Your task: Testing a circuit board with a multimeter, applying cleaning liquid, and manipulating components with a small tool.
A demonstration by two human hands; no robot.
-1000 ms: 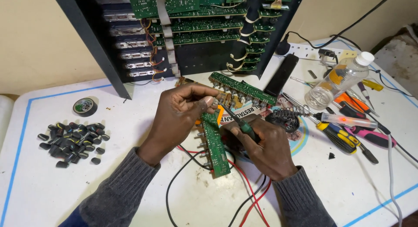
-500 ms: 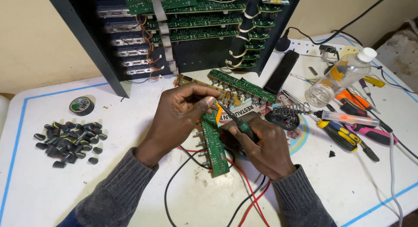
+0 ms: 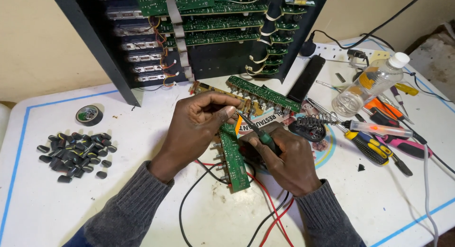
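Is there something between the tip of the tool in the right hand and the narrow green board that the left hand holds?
Nothing visible. The right hand holds the green-handled tool with its tip right at the top of the narrow green board, beside the left hand. The red and black wires lie lower.

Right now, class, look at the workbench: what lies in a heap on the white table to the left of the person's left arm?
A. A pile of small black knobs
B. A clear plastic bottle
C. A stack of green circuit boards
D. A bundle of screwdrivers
A: the pile of small black knobs lies on the white table to the left of the left hand, while the screwdrivers and the clear plastic bottle lie at the right.
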